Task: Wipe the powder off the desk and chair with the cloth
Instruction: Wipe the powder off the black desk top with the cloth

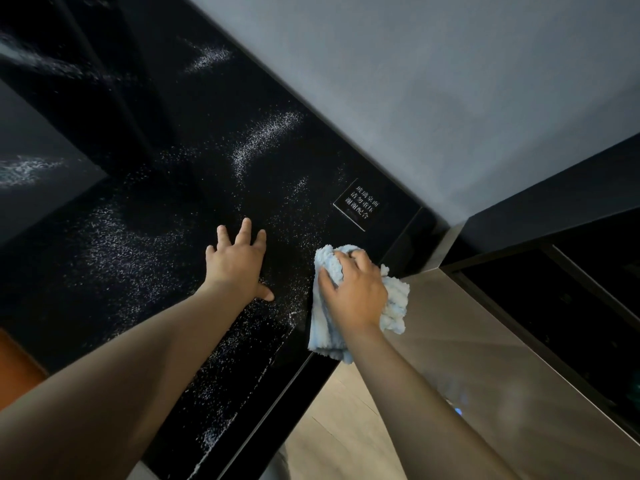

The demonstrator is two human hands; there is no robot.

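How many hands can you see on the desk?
2. The left hand lies flat, fingers spread, on the black desk amid the powder. The right hand grips the blue cloth at the desk's right end. No others show.

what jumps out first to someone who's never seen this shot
The white powder scattered in streaks and specks across the glossy black desk stands out most. Next comes the pale blue cloth, gripped by the right hand at the desk's right end, while the left hand rests spread open on the powdered surface beside it. A small sign with white characters sits just beyond the cloth.
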